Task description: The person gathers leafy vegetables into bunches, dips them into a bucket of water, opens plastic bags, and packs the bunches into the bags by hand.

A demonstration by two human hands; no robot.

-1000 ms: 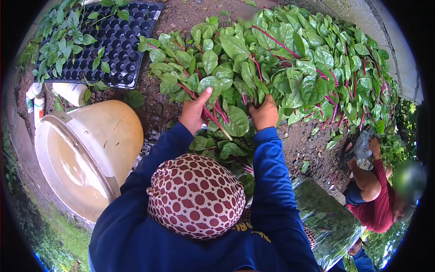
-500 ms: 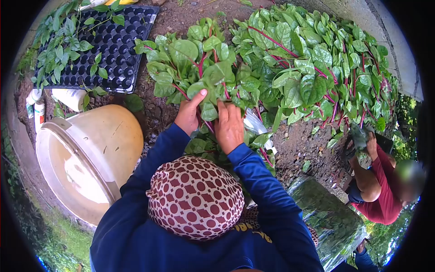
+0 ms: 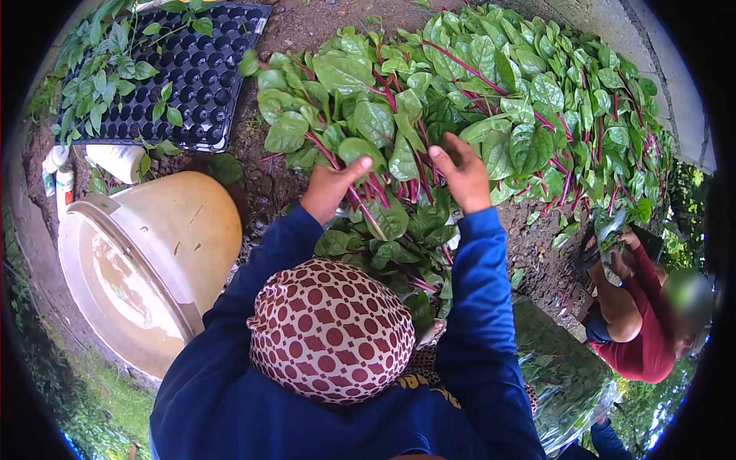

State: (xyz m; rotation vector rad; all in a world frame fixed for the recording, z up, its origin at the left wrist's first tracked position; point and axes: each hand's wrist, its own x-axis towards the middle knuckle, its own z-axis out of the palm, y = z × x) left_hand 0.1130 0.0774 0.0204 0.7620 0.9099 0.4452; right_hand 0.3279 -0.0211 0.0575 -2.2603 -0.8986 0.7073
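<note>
Leafy Malabar spinach stems, green with red-purple stalks, lie spread between my hands. My left hand is at their left side, its thumb over a leaf and a thick red stalk, its fingers mostly hidden under the leaves. To the right, my right hand has its thumb and fingers apart, beside the stalks and close to the large heap of the same greens. More loose leaves and stalks lie below, between my forearms.
A tilted beige tub is at the left, below a black seedling tray with a plant over it. White bottles lie between them. At right, another person handles greens near a clear plastic-wrapped bundle.
The greens between my hands have shifted right and spread onto the heap. My right hand has moved right, off the bunch, and its fingers have opened. The left hand stays near its place.
</note>
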